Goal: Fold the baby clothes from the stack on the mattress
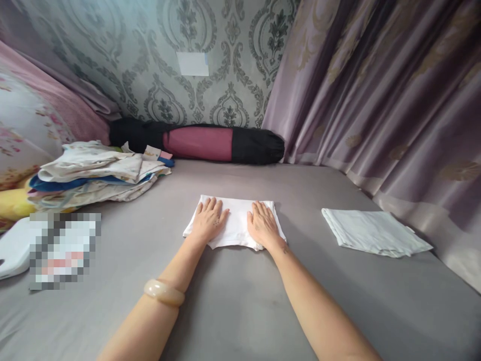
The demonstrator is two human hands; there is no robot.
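Note:
A white folded garment [236, 220], perhaps a pair of small shorts, lies flat on the grey sheet in front of me. My left hand [209, 219] rests palm down on its left side, fingers stretched out and a little apart. On the right side, my right hand [263, 224] presses flat in the same way, fingers extended. Neither hand grips the cloth. Bare white fabric shows between the two hands, and its near edge is slightly wavy. A pale bangle [164, 293] circles my left forearm.
A pale folded cloth [376, 232] lies to the right on the grey sheet [240, 306]. Stacked clothes [97, 170] sit at the back left, with a white board-like object [18, 248] nearer. A black and maroon long bag [199, 143] lies along the wall. Purple curtains [361, 90] hang at right.

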